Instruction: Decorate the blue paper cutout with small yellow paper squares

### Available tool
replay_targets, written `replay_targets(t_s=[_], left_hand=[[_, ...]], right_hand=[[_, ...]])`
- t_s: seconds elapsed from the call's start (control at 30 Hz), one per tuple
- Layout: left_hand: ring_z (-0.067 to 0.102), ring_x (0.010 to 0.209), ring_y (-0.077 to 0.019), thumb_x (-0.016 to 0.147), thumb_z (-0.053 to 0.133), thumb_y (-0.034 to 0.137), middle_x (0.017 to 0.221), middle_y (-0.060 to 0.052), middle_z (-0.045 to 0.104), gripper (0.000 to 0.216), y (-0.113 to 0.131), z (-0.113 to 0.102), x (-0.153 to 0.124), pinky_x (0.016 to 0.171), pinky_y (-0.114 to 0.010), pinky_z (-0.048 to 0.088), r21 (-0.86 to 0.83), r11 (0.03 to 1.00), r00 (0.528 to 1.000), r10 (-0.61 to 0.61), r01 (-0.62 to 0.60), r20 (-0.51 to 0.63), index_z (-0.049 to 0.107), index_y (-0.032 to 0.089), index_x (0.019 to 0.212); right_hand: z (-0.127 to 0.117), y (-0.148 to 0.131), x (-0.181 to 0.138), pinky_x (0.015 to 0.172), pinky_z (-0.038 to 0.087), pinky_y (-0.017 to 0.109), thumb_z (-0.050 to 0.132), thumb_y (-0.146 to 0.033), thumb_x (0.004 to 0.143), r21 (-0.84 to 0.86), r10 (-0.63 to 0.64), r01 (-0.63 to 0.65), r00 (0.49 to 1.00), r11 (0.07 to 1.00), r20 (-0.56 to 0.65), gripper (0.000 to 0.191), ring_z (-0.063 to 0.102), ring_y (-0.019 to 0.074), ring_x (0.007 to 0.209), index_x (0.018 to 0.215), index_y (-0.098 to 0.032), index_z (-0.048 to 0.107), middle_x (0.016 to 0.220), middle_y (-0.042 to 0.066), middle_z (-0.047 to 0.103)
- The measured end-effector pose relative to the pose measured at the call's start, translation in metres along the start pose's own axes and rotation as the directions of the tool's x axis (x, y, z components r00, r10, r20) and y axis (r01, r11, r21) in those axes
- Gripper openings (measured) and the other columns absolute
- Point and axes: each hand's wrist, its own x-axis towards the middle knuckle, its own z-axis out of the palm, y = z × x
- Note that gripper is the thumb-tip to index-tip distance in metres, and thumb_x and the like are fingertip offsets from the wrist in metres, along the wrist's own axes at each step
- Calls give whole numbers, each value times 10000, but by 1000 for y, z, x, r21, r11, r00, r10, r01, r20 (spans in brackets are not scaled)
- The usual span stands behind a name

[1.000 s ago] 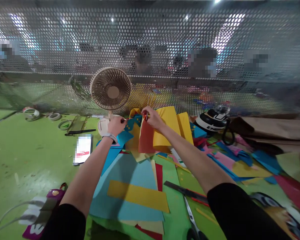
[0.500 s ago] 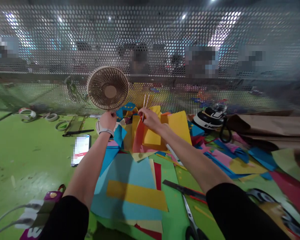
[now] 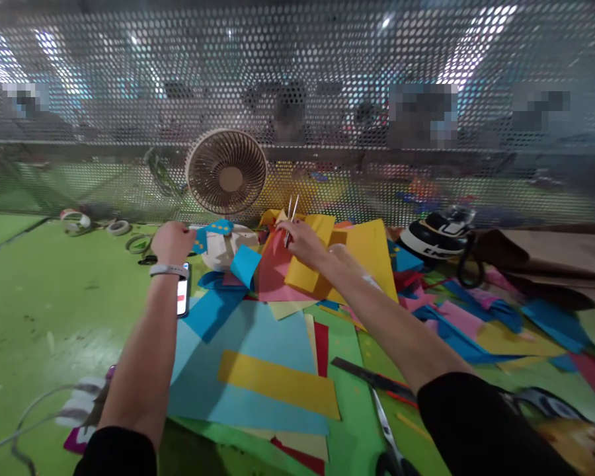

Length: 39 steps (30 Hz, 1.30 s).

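The left hand [image 3: 172, 241] is closed, its fingertips pinching a small blue paper cutout with yellow dots [image 3: 213, 231] that sticks out to its right. Just past that cutout stands one round beige desk fan with a slatted grille [image 3: 227, 172] on a white disc base [image 3: 227, 246]. Below the left wrist, which wears a pale band, lies a flat phone [image 3: 182, 297], half hidden by the forearm.

The right hand [image 3: 302, 241] is pinched shut around thin metal tweezers [image 3: 291, 213], whose two shiny prongs rise above the fingers. Under this hand lie a flat red paper sheet [image 3: 272, 274] and a smooth yellow paper sheet [image 3: 310, 268], overlapping.

Nearer the body than both hands, on the green bench [image 3: 54, 297], rest a large light-blue paper sheet [image 3: 258, 344] with one yellow paper strip [image 3: 277, 383] on top. By the right forearm lie a dark flat ruler [image 3: 361, 377] and steel scissors [image 3: 389, 439]. Left of the left hand sit three tape rolls [image 3: 77, 221].
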Motion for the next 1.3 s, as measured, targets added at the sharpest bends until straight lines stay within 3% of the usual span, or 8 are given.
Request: replay_targets(t_s=[0.17,0.3,0.47,0.53,0.67,0.8,1.0,1.3], left_hand=[[662,957,-341,861,450,277,977,-183,711,278,-41,4,13,711,-390,496,49,988,989,-145,146,-34,694,152,905],[670,962,-337,846,537,280,1042,-210,705,323,-37,21,9,709,-383,499,35,988,989,-151,151,7,611,133,1124],[649,1042,-286,895,486,328,1089,-136,714,335,-10,33,2,767,-341,490,-31,999,999,40,-39,31,604,215,1188],[654,1026,-263,904,478,336,1078,-114,720,291,-1,41,0,776,-316,489,-54,990,990,131,-128,52,662,224,1100],[620,1094,-248,900,501,324,1176,-117,684,331,14,62,-5,867,-306,479,-80,953,954,296,-291,52,656,190,1160],[525,1242,-256,928,424,235,1326,-126,601,374,28,83,-14,1014,-355,408,-69,896,896,441,-438,41,611,161,1243],[399,1378,-211,969,358,232,1392,-94,563,473,44,103,-26,1126,-380,291,-60,761,751,648,-646,128,415,185,1436],[365,1403,-208,968,310,212,1454,-66,504,512,51,118,-30,1160,-421,246,-20,639,624,757,-769,194,366,199,1477]], right_hand=[[3,-12,2,856,427,347,478,-40,753,7,-35,35,999,999,29,381,580,243,970,1063,-199,633,1047,84,691],[6,-14,1,814,438,340,492,-46,751,-2,-46,46,998,999,41,359,593,242,919,1035,-200,647,959,78,706],[5,-13,-6,814,451,343,496,-44,745,-6,-56,57,997,998,55,380,603,241,920,1051,-210,647,993,72,714],[1,-14,-10,814,457,342,496,-46,744,-4,-58,58,996,998,62,386,608,238,921,1056,-216,645,997,66,715],[-8,-19,-22,806,468,328,506,-52,743,8,-75,75,993,997,94,371,623,231,901,1039,-222,654,953,53,721],[-16,-24,-33,781,474,318,498,-41,743,14,-86,85,989,996,123,415,629,235,919,1081,-227,652,983,57,722],[-11,-29,-41,812,474,306,493,-3,725,28,-107,104,980,994,167,448,626,227,997,1084,-217,652,1043,57,721],[-5,-37,-45,794,475,307,494,-2,730,35,-136,131,965,991,223,446,643,212,942,1082,-216,663,1026,65,733]])
